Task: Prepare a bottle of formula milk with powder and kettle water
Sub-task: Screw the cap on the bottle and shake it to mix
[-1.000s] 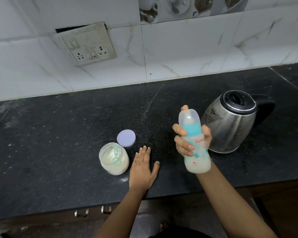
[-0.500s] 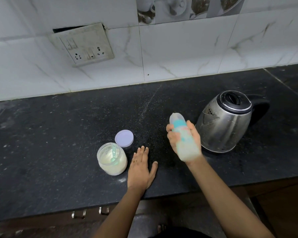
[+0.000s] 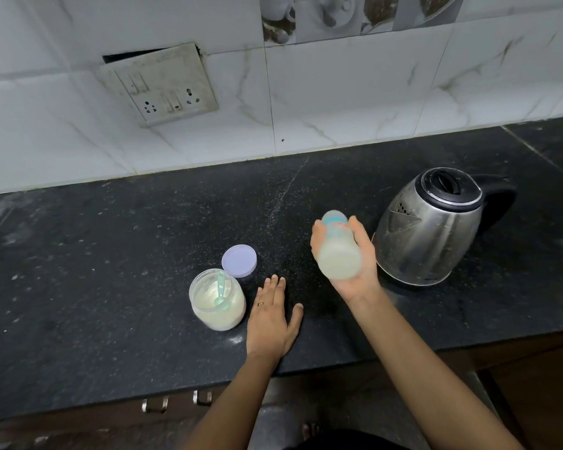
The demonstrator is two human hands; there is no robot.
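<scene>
1. The right hand (image 3: 359, 280) grips the milky bottle (image 3: 338, 254) above the counter (image 3: 111, 254), just left of the kettle (image 3: 429, 228).
2. The bottle tilts, cap pointing away, base toward the camera.
3. The left hand (image 3: 270, 319) lies flat and relaxed on the counter beside the open powder jar (image 3: 217, 303), holding nothing.
4. A second ago the bottle stood upright in the grip; the left hand has not moved.

Milky baby bottle (image 3: 338, 254), teal collar, tilted in the right hand (image 3: 359, 274), between open powder jar (image 3: 217, 303) and upright steel kettle (image 3: 429, 228).
</scene>
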